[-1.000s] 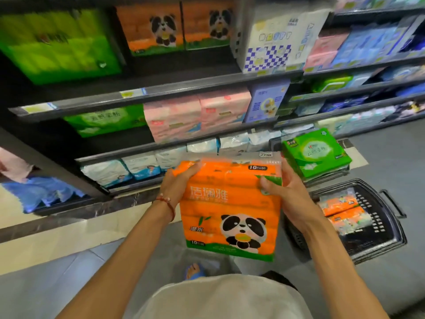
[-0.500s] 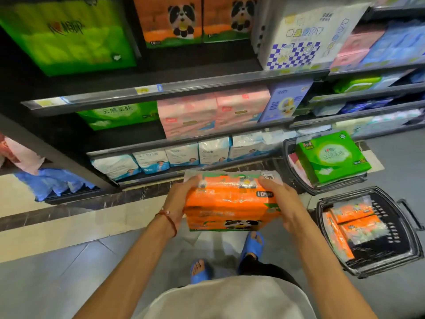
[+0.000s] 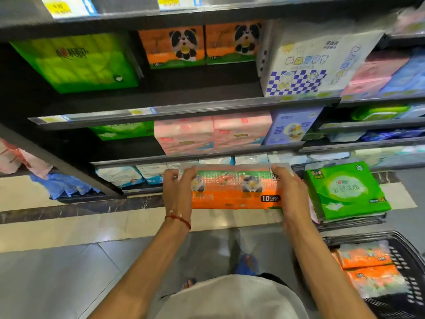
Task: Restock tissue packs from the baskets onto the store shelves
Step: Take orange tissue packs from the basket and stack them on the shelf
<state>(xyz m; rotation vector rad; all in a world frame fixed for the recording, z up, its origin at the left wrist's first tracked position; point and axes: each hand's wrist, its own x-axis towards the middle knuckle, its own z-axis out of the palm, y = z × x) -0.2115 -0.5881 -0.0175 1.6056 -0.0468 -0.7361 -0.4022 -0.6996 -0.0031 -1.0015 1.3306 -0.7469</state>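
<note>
An orange panda tissue pack (image 3: 236, 194) is held flat in front of the low shelves. My left hand (image 3: 178, 192) grips its left end and my right hand (image 3: 287, 192) grips its right end, fingers curled over the top edge. Two matching orange panda packs (image 3: 197, 46) stand on the upper shelf (image 3: 184, 109), with dark open space below and in front of them. A black basket (image 3: 404, 252) at lower right holds more orange packs (image 3: 368, 270). A second basket, mostly hidden, carries a green tissue pack (image 3: 345, 192) on top.
A large green pack (image 3: 78, 63) stands left of the panda packs, a white-and-blue checked pack (image 3: 305, 70) to their right. Pink packs (image 3: 211, 134) and a green pack (image 3: 122, 132) fill the middle shelf. White-blue packs (image 3: 138, 176) line the low shelf. Grey floor lies underfoot.
Both hands tipped the orange pack from upright to flat and lifted it toward the shelves. The view tilted upward, so the upper shelf shows more.
</note>
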